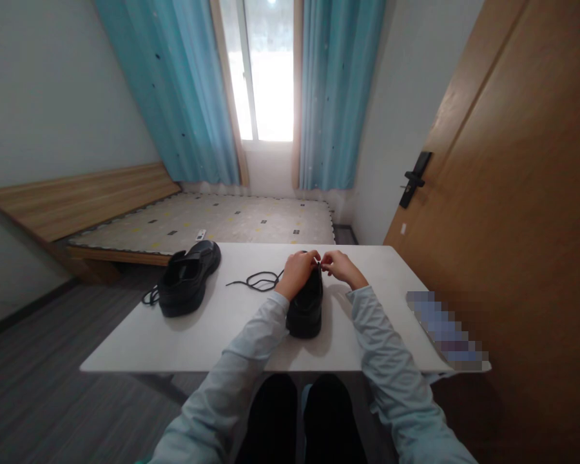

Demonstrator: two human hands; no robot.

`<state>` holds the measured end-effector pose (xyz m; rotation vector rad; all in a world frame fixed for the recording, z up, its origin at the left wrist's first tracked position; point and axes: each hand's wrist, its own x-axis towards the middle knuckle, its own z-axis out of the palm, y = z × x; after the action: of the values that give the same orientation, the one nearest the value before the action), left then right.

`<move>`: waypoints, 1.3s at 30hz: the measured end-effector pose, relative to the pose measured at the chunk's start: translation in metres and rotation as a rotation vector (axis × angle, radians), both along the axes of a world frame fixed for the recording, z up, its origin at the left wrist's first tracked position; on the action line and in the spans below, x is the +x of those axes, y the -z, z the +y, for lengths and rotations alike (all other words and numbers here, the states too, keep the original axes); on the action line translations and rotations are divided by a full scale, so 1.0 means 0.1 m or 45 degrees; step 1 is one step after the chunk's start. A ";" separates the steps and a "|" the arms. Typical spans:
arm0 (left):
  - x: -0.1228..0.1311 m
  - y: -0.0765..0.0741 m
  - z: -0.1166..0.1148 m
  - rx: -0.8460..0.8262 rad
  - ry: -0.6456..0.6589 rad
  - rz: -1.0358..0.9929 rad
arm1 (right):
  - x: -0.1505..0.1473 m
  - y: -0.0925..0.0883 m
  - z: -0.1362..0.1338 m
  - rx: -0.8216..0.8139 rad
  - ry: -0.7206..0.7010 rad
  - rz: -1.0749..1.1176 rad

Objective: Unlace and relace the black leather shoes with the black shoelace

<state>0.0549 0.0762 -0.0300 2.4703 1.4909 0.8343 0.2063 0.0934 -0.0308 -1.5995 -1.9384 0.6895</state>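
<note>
A black shoe (305, 308) stands on the white table (212, 328) right in front of me, toe towards me. My left hand (297, 272) is curled over its far end, fingers closed on the black lace (256, 281), which trails off to the left on the table. My right hand (337, 265) is pinched on the lace tip just above the shoe's top. The two hands almost touch. A second black shoe (188, 278) sits on the table's left part, its own lace hanging over the edge.
A bed with a patterned mattress (212, 222) and wooden frame lies beyond the table. A wooden door (512, 193) stands close on the right. Blue curtains frame a bright window (265, 71). A blurred-out flat object (447, 332) lies at the table's right edge.
</note>
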 end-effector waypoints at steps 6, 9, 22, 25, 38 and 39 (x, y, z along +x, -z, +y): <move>-0.06 0.03 0.08 -0.062 0.092 -0.112 | 0.08 0.03 0.04 -0.044 -0.033 0.132; -0.14 0.02 0.14 -0.142 0.104 -0.258 | 0.18 0.04 0.04 -0.073 -0.008 0.197; -0.79 0.27 0.23 -0.688 -0.024 -0.494 | 0.54 -0.06 -0.08 -0.210 0.137 0.575; -0.84 0.30 0.23 -0.627 -0.006 -0.582 | 0.58 -0.07 -0.12 -0.234 0.142 0.756; -0.91 0.15 0.05 -0.914 0.135 -1.219 | 0.78 -0.06 -0.12 -0.090 0.229 1.222; -0.93 0.14 0.05 -0.902 0.146 -1.242 | 0.78 -0.06 -0.12 -0.066 0.252 1.283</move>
<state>-0.0385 0.0809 -0.0441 1.2931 0.9939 1.0212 0.2847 0.0812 -0.0250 -1.0886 -1.0136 1.1660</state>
